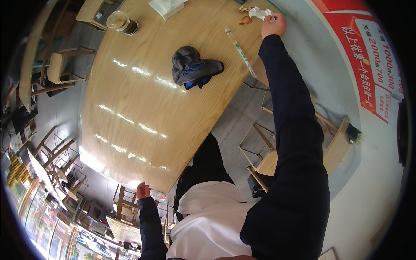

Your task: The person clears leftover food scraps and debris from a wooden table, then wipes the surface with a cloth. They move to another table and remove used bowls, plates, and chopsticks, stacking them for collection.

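Observation:
My right hand (274, 26) reaches to the far right of the wooden table (146, 97) and grips a crumpled white tissue (260, 13). Beside the tissue lie a round orange-brown fruit or peel (245, 20) and small scraps (242, 9). Nearer me a wrapped straw or chopstick packet (240, 52) with green print lies along the table's edge. A dark grey cloth item with blue lining (195, 66) sits crumpled on the table. My left hand (143, 190) is by the table's near left corner, fingers partly curled, with nothing seen in it.
A lidded glass jar with dark contents (122, 23) and a white packet or tray (167, 7) stand at the far side. By my left hand is a small clear packet (158, 195). Wooden stools (266, 162) are beside the table; a wall with a red poster (357, 58) rises at right.

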A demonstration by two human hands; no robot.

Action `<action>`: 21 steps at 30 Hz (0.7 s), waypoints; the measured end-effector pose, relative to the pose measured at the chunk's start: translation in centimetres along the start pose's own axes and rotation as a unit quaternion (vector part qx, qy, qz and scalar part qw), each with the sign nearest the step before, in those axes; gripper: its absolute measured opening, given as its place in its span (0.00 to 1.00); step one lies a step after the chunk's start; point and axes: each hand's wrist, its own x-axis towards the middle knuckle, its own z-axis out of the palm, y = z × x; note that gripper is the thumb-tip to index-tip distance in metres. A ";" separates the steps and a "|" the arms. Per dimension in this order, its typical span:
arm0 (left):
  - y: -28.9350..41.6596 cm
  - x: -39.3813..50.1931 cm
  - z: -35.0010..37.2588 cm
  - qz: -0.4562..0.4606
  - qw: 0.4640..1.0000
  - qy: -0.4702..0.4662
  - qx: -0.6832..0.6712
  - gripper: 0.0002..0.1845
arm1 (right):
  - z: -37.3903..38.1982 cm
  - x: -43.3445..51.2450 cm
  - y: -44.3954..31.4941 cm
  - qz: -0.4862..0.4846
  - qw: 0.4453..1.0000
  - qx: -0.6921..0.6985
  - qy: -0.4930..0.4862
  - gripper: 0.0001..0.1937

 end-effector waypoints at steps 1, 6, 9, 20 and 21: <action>1.8 1.1 0.9 0.027 0.999 -0.037 -0.002 0.15 | 0.7 0.7 0.5 -0.008 1.000 -0.014 0.001 0.05; 5.6 2.1 4.7 0.028 0.996 -0.080 -0.030 0.16 | 3.7 1.3 2.1 -0.052 0.992 -0.030 -0.110 0.06; 4.7 0.9 4.7 0.011 0.995 -0.093 -0.013 0.15 | 4.8 0.7 1.9 0.054 0.971 0.056 -0.228 0.08; 0.6 -0.7 3.4 -0.042 0.995 -0.085 -0.014 0.16 | 2.7 -1.4 -1.2 0.072 0.970 -0.085 -0.217 0.14; 0.6 -0.7 3.3 -0.045 0.996 -0.081 -0.008 0.16 | 3.2 -1.6 -1.1 0.095 0.968 -0.050 -0.227 0.14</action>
